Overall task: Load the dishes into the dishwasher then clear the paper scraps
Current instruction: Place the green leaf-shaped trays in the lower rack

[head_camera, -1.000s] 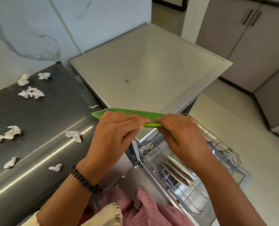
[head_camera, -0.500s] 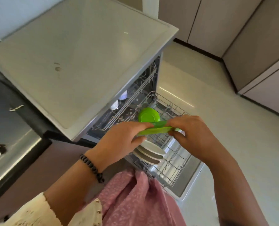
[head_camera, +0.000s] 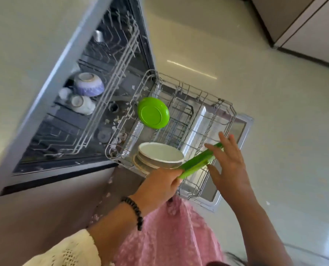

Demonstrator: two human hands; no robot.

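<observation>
A flat green plate (head_camera: pixel 198 163) hangs edge-on over the near end of the pulled-out lower rack (head_camera: pixel 225 110). My left hand (head_camera: pixel 159 184) grips its near edge. My right hand (head_camera: pixel 230 162) touches its far edge with fingers spread and straight. In the rack, a green plate (head_camera: pixel 153 113) stands upright, and several white plates (head_camera: pixel 159 155) lean together just left of the held plate. The upper rack (head_camera: pixel 109 73) inside the dishwasher holds a blue-patterned bowl (head_camera: pixel 89 84) and a white cup (head_camera: pixel 82 104).
The open dishwasher door (head_camera: pixel 244 129) lies flat under the lower rack. The beige dishwasher top (head_camera: pixel 25 45) fills the upper left. Pale floor (head_camera: pixel 275 112) spreads to the right, with cabinet fronts (head_camera: pixel 303 25) at the top right. My pink skirt (head_camera: pixel 171 233) hangs below.
The view has swung from the counter down to the dishwasher. Both hands have carried the green plate down over the lower rack, and my right hand's fingers have spread open.
</observation>
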